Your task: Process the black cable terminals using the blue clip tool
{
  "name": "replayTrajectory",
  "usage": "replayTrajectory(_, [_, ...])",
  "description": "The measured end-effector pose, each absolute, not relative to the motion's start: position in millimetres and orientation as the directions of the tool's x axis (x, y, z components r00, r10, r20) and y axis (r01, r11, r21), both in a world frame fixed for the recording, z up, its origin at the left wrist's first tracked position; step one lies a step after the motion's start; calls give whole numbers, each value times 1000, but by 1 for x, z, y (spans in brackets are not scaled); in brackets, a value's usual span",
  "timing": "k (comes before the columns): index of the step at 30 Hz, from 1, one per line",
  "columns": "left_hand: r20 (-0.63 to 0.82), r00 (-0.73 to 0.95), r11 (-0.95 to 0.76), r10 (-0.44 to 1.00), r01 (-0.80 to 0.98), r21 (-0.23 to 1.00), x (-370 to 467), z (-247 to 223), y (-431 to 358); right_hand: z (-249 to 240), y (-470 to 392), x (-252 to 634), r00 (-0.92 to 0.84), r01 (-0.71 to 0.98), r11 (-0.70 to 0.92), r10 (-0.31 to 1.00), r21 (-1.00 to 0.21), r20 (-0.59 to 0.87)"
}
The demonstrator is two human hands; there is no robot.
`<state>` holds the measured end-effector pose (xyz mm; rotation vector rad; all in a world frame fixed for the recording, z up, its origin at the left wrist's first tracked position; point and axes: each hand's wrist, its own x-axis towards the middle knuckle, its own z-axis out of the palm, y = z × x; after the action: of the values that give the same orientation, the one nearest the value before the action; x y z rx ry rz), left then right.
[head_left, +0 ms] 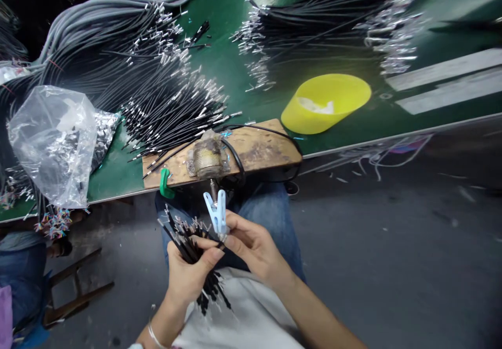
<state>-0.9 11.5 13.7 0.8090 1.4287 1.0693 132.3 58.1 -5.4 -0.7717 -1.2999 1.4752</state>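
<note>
Bundle of thin, black-sheathed cables (184, 247) with bright stripped ends, slanting through the left hand (192, 276); the hand is closed around it. The right hand (253, 244) is narrow, its thumb and fingertips drawn together at the lower end of a smooth, pale-blue plastic clip (215, 212); what they pinch is too small to tell. Clock positions are taken from the hands. At 12 o'clock, a rounded, grimy motor (208, 155) sits on a stained wooden board (261, 147) at the edge of the green desk (231, 100). Between 1 and 2, a glossy yellow container (319, 121) holds white scraps (316, 105). At 10, a crinkled, clear plastic bag (55, 145) contains small silvery pieces (104, 132). At 11, silver-tipped black cables (172, 108) lie heaped below thicker grey cables (102, 11); at 1, a second black heap (314, 22).
</note>
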Motion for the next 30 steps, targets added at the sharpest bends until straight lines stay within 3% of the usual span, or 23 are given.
replayTrajectory(3, [-355, -148, 346, 923, -86, 934, -1, 15, 14, -5, 61, 136, -392, -344, -144, 920, -928, 2])
replayTrajectory(8, [-374, -134, 367, 918, -72, 927, -1, 14, 14, -6, 68, 139, -207, -452, -59, 978, -890, 40])
replayTrajectory(12, [-345, -219, 346, 913, -36, 938, 2, 13, 12, 1, 63, 136, -113, -234, 39, 991, -972, 67])
replayTrajectory(16, [-320, -307, 332, 896, -13, 943, 7, 11, 10, 5, 49, 128, 101, 101, 335, 933, -937, 345])
replayTrajectory(18, [-318, -329, 334, 889, -6, 942, 10, 11, 10, 2, 43, 126, 121, 171, 418, 890, -892, 440])
replayTrajectory(20, [-320, -340, 339, 885, -2, 941, 10, 11, 9, -1, 40, 126, 109, 151, 425, 890, -893, 442])
replayTrajectory(25, [-322, -348, 343, 881, 1, 939, 8, 13, 8, -7, 46, 134, 41, -37, 278, 960, -960, 276])
replayTrajectory(30, [-342, -294, 352, 893, -19, 936, 7, 16, 9, -6, 58, 138, -166, -141, 302, 932, -943, 324])
